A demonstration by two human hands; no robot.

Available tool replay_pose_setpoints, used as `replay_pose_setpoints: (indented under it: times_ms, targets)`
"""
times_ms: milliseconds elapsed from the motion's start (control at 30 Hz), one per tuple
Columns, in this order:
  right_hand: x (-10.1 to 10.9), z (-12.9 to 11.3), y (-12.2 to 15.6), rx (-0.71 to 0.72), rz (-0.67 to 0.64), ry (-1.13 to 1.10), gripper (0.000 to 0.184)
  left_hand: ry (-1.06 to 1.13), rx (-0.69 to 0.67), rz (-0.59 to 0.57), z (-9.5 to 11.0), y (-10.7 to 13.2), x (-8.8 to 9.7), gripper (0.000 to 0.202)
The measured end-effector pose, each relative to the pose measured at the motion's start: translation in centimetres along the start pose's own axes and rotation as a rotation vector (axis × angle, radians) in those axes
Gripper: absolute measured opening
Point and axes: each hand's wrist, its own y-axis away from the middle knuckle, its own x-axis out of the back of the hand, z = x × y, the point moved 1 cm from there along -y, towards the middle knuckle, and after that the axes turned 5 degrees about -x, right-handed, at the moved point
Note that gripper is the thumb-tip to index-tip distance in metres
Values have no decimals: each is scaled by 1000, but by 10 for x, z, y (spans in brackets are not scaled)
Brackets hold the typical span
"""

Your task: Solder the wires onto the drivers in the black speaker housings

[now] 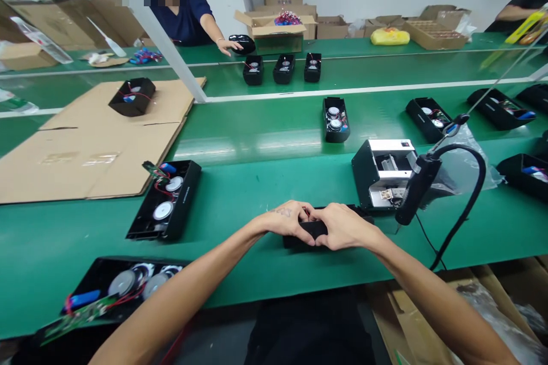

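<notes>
My left hand (287, 221) and my right hand (342, 227) meet over a black speaker housing (314, 230) lying on the green bench in front of me. Both hands have their fingers curled down onto the housing, thumbs pressed together, and red wires show between them. Most of the housing is hidden under my hands. A black electric screwdriver (417, 187) hangs just right of my right hand on a curved black cable.
An open black speaker housing (166, 201) lies left of my hands, another (115, 291) at the near edge. A black-and-white machine (383, 174) stands behind my right hand. Flat cardboard (85, 148) covers the left. More housings ride the belt. A person reaches across at the far side.
</notes>
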Motion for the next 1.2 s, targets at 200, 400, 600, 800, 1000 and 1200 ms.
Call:
replay_pose_setpoints:
  times_ms: [200, 400, 600, 800, 1000, 1200]
  targets:
    - [-2, -1, -2, -14, -5, 15, 41, 48, 11, 2, 0, 2, 0, 47]
    - [-6, 1, -2, 4, 9, 1, 41, 44, -20, -30, 7, 4, 2, 49]
    - [-14, -2, 5, 45, 53, 25, 38, 2, -67, -14, 9, 8, -4, 48]
    - [-17, 0, 3, 40, 82, 34, 41, -45, -72, -3, 3, 7, -5, 49]
    - [-19, 4, 27, 151, 292, -96, 37, -162, -87, 47, 8, 12, -8, 42]
    - [-40, 61, 81, -256, 1359, -370, 52, -565, -243, 215, 1, 42, -63, 17]
